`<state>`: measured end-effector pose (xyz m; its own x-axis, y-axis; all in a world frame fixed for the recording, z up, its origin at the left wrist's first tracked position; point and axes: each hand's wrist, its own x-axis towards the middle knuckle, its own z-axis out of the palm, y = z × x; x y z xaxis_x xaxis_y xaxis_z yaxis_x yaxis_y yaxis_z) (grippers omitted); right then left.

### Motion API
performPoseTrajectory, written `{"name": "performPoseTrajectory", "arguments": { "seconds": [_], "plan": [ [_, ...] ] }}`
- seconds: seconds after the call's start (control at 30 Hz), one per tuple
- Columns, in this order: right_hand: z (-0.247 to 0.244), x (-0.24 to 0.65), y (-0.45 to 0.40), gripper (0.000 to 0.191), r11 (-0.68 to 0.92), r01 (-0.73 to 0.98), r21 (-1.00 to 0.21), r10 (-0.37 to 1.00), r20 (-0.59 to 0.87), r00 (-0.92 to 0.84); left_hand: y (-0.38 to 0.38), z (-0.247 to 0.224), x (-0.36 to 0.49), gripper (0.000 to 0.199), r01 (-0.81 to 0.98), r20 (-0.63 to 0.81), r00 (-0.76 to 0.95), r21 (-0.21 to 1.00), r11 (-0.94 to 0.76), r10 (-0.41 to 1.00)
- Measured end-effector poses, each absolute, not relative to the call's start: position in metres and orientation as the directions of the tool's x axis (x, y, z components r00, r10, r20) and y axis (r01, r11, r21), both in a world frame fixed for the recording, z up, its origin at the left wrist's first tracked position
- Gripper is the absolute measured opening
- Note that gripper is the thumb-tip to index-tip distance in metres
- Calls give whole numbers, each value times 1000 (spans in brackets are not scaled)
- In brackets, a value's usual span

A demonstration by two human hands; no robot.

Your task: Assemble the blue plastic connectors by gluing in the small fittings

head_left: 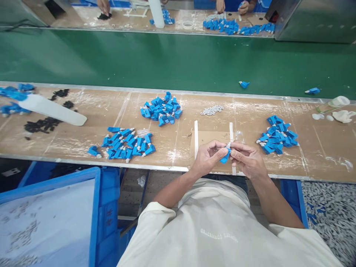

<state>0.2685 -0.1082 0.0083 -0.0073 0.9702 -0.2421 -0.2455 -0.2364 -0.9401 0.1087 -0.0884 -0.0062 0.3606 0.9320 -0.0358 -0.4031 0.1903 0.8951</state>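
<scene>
Between my two hands, over the front of the bench, is a small blue plastic part (224, 157) with a pale grey tip. My left hand (209, 156) pinches it from the left with thumb and fingers. From the other side my right hand (249, 158) has its fingertips closed at the part's upper right; what exactly they grip is too small to make out. A thin stick (228, 138) lies just beyond the fingers. Beneath the hands, two white tape strips (196, 135) flank a cardboard patch (211, 137).
Heaps of blue parts lie left (129, 142), centre-left (161, 109) and right (277, 135). Small grey pieces (212, 110) sit ahead. A white bottle (55, 109) lies left. Beyond runs a green belt (167, 59) with two blue parts; other people's hands (104, 6) work across it. Bins (96, 207) stand below.
</scene>
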Motion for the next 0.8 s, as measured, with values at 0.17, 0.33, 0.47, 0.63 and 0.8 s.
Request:
{"name": "performPoseTrajectory", "arguments": {
  "seconds": [0.17, 0.33, 0.47, 0.63, 0.8],
  "plan": [
    [18, 277, -104, 50, -206, -137, -969, 977, -210, 18, -68, -7, 82, 46, -249, 14, 324, 966, 71, 946],
    [27, 297, -103, 45, -192, -83, -978, 976, -199, 86, 12, 3, 13, 18, 389, 232, -93, 904, -180, 968],
    [25, 302, -108, 44, -182, -31, -983, 979, -184, 84, 76, 13, -30, 16, 723, 157, -159, 691, 6, 975],
    [26, 340, -101, 35, -134, 79, -988, 975, -117, 187, 80, 28, -55, 23, 738, 234, -204, 675, -8, 951],
    [34, 374, -19, 10, -137, 581, -802, 954, 52, 296, 18, 22, -26, 23, 437, 281, -118, 876, -204, 952]
  ]
}}
